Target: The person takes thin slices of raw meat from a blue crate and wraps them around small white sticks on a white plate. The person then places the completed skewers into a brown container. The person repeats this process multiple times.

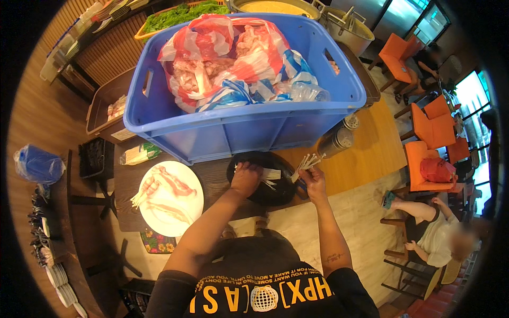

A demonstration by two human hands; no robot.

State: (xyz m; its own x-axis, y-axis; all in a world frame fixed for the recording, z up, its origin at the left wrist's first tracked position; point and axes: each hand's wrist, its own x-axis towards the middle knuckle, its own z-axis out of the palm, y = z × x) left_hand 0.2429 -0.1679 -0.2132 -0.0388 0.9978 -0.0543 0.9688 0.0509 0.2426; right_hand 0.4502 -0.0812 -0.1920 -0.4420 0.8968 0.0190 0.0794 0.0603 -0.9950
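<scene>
My left hand [247,179] rests on a bunch of enoki mushrooms [272,174] on a black plate [274,194]; its fingertips are partly hidden. Over the plate's right edge, my right hand [314,181] pinches a small cluster of enoki [308,162], caps pointing up. Left of the black plate, a white plate [171,226] carries raw meat slices [175,181] and, at its left edge, meat wrapped around enoki [148,190] with the stems sticking out. A green and clear packet of enoki [140,154] lies above the white plate.
A large blue crate [242,115] with raw meat in striped bags [222,59] stands just beyond the plates. Metal-lidded shakers [342,138] stand by its right corner. A brown tub [107,91] sits at left. A person [437,238] sits at right.
</scene>
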